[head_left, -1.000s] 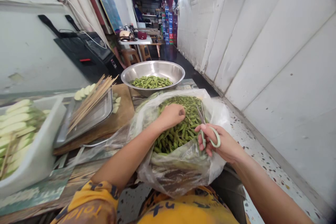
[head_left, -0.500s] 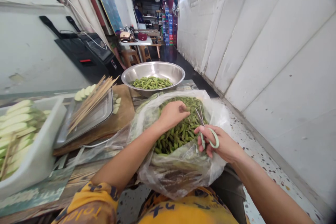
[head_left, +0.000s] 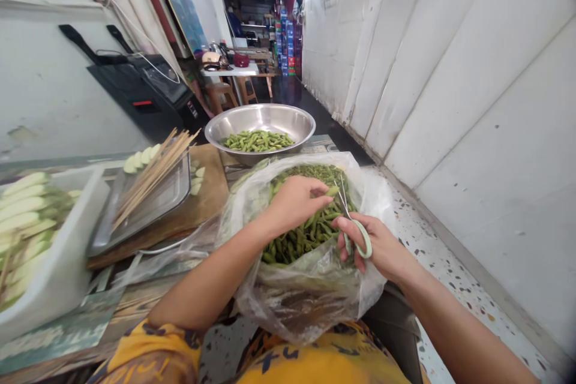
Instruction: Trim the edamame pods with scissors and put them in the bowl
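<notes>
Between the thumb and fingers of my left hand [head_left: 300, 201] is a green edamame pod [head_left: 332, 191], its free end pointing at the scissor blades. My right hand [head_left: 371, 239] grips a pair of scissors [head_left: 345, 207] with pale green handles; the blades point up and away, slightly apart, close to the pod. Both hands are over a clear plastic bag [head_left: 310, 294], rolled open and full of edamame pods [head_left: 299, 241]. Beyond the bag, a wide steel bowl [head_left: 300, 126] holds more pods [head_left: 256, 141].
Left of the bag, a metal tray [head_left: 175, 192] with wooden skewers [head_left: 150, 177] and pale slices rests on a wooden board [head_left: 215, 192]. A white bin [head_left: 85, 240] of sliced vegetables stands at far left. A white wall [head_left: 472, 102] runs along the right.
My left hand has moved slightly right, and a pod now shows clearly in its fingers beside the blades. The scissors stay in my right hand, nearly in place.
</notes>
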{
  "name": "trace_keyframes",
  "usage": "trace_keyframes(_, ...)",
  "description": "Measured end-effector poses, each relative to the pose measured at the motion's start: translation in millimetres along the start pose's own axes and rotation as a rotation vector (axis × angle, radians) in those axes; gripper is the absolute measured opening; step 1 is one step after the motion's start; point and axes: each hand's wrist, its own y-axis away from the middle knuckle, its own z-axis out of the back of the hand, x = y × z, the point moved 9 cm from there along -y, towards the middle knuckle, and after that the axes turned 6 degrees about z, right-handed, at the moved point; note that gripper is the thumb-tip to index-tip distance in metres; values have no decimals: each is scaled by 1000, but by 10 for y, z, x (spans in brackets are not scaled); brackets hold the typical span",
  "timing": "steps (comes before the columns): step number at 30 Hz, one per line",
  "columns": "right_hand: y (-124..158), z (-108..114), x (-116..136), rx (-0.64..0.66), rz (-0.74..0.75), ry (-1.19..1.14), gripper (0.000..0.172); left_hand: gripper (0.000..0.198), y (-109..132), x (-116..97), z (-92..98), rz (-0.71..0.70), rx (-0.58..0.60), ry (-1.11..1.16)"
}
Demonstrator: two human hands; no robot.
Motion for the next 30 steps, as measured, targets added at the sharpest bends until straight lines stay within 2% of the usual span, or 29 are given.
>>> trace_keyframes(8, -2, 40, 21, -24, -10, 32, 41, 20, 30, -35, -25, 6, 55, -32)
trace_keyframes(15, -20, 101, -48, -64, -56, 47, 42, 20, -26, 97, -52, 108, 106, 66)
trace_keyframes(20, -8, 15, -19, -9, -54, -98, 44, 22, -67, 236, 52, 236, -52, 363)
trace_keyframes(24, 35, -82, 12, 53, -84, -159, 51, 25, -61, 278, 113, 265, -185, 587)
trace_keyframes(30, 0, -111, 46, 30, -52, -198, 52, 28, -13, 285, 108, 287, -293, 603)
